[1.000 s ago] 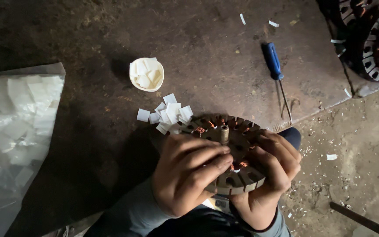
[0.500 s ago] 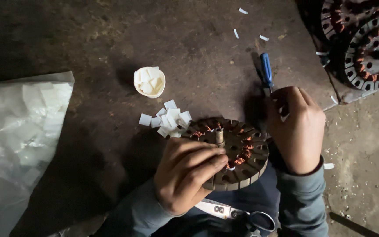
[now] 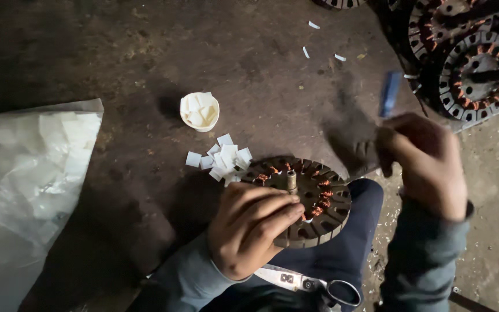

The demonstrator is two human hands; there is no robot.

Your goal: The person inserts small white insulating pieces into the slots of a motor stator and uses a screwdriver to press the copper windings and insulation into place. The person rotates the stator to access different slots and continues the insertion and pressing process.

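A round, dark metal stator (image 3: pixel 310 199) with copper windings and a short centre shaft rests on my knee and the edge of a dark metal plate (image 3: pixel 145 58). My left hand (image 3: pixel 249 228) lies on its near side, fingers pressed over the slots. My right hand (image 3: pixel 425 162) is raised to the right of the stator and grips a blue-handled screwdriver (image 3: pixel 389 92), which is blurred by motion. A pile of small white paper squares (image 3: pixel 220 159) lies just left of the stator.
A small white cup (image 3: pixel 199 111) of paper pieces stands beyond the pile. A clear plastic bag (image 3: pixel 27 173) lies at the left. More wound stators (image 3: pixel 475 63) are stacked at the top right. Scissors (image 3: pixel 313 285) lie on my lap.
My right hand left the stator, reached right to the blue-handled screwdriver on the plate and has lifted it. My left hand stayed on the stator.
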